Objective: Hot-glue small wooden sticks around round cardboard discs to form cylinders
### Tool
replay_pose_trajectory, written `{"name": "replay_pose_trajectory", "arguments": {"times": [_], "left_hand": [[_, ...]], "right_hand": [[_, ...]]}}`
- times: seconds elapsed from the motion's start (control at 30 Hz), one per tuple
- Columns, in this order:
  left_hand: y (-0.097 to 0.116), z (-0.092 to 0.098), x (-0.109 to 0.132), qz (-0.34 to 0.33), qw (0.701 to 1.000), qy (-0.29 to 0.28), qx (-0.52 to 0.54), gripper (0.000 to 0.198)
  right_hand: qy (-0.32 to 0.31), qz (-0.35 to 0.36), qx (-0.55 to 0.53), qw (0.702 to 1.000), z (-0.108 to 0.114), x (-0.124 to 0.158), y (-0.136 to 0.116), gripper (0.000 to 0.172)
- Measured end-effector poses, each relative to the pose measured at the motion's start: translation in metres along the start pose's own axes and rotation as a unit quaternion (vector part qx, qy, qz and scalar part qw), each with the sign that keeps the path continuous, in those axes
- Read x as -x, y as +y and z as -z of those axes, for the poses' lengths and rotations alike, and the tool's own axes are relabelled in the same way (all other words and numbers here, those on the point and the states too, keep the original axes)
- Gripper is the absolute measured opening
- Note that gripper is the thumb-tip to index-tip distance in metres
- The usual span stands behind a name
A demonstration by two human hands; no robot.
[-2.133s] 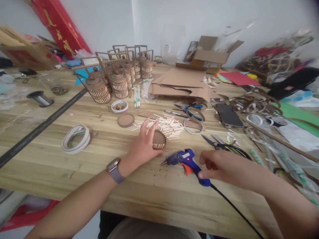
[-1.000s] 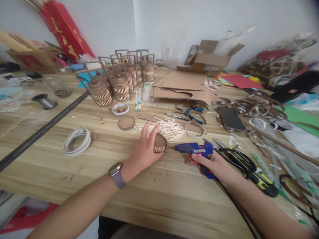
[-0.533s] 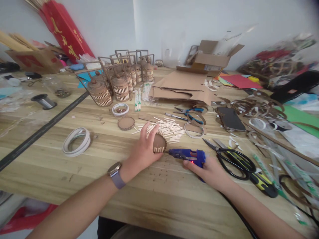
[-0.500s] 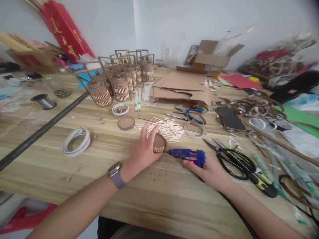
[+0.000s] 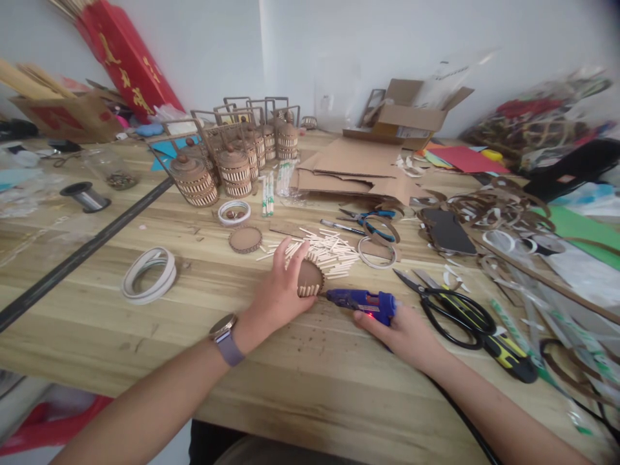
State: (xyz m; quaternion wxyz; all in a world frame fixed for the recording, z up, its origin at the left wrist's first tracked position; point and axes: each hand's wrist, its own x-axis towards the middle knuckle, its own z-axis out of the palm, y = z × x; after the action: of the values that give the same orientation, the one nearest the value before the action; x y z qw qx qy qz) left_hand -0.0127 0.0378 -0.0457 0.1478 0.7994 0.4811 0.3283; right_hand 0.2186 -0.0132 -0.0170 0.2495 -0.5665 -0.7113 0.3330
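Note:
My left hand point(image 5: 278, 290) grips a round cardboard disc point(image 5: 310, 276) from its left side, thumb at the near edge and fingers at the far one. Short wooden sticks stand along part of the disc's near rim. In my right hand point(image 5: 407, 332) is a blue hot glue gun point(image 5: 363, 302) with a small red light on. Its nozzle points left, close to the disc's right near edge; whether it touches cannot be made out. Just beyond the disc lies a loose pile of short wooden sticks point(image 5: 334, 250). A second round disc point(image 5: 245, 239) lies to its left.
Black scissors point(image 5: 450, 313) and a yellow-black cutter point(image 5: 513, 355) lie to the right. Blue pliers point(image 5: 378, 214) and a tape roll point(image 5: 378, 252) sit beyond the sticks. Another tape roll point(image 5: 148, 276) lies left. Finished lidded baskets point(image 5: 235, 171) and cardboard sheets point(image 5: 353, 168) occupy the back.
The glue gun and my right hand have shifted very slightly left. My left hand stays in place on the disc.

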Motion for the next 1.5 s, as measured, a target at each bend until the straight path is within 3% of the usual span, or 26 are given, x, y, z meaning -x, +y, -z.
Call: {"name": "replay_pose_trajectory", "arguments": {"times": [0.93,1.5], "left_hand": [[0.0006,0.0002,-0.0007,0.003,1.000,0.004,0.002,0.106],[-0.0013,-0.0007,0.0002,-0.002,1.000,0.004,0.003,0.106]], "right_hand": [[0.014,-0.006,0.006,1.000,-0.0027,0.0001,-0.0018,0.030],[0.019,-0.004,0.027,0.999,-0.0040,0.0006,-0.0013,0.036]]}}
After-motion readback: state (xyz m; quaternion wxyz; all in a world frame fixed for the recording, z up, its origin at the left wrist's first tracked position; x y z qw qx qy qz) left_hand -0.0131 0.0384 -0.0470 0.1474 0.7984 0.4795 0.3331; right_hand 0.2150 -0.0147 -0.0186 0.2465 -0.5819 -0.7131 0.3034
